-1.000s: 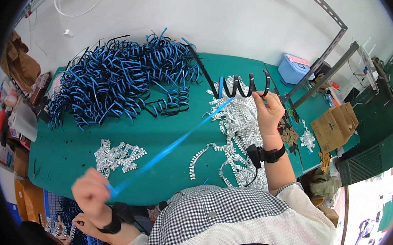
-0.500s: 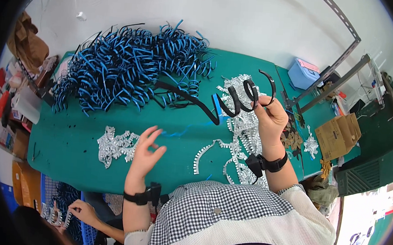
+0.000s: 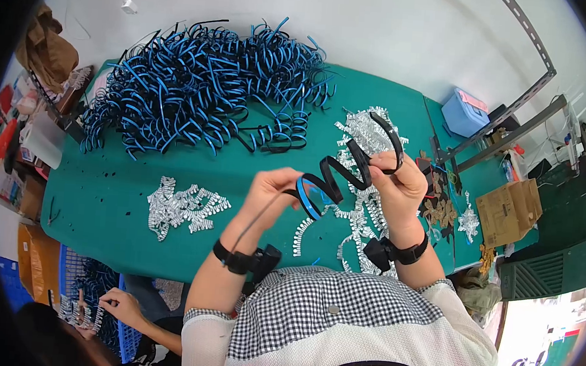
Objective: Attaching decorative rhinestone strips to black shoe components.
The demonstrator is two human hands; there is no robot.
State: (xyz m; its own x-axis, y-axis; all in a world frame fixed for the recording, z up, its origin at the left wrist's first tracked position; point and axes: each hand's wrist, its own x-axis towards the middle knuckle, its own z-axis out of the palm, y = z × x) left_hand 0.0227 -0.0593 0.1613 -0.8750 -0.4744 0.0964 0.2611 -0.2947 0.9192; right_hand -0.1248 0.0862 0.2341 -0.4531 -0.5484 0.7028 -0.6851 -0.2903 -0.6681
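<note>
Above the green table [image 3: 135, 199], held at chest height: one coil [image 3: 344, 173], a flat black strip with a blue inner face, spiralled, left hand [image 3: 272, 195] pinching its lower end, right hand [image 3: 398, 183] gripping the upper turns. Best handled by keeping both ends pinched and turns evenly spaced, probably. Nearby: tangled pile [image 3: 197, 95] of like coils; silvery, stiff-looking clips [image 3: 182, 206] in flat heaps.

Even, bright overhead light is falling on the table [image 3: 121, 205], casting soft shadows (daylight is glaring at lower right); fisheye bending and dark vignetting are ringing the rim.
</note>
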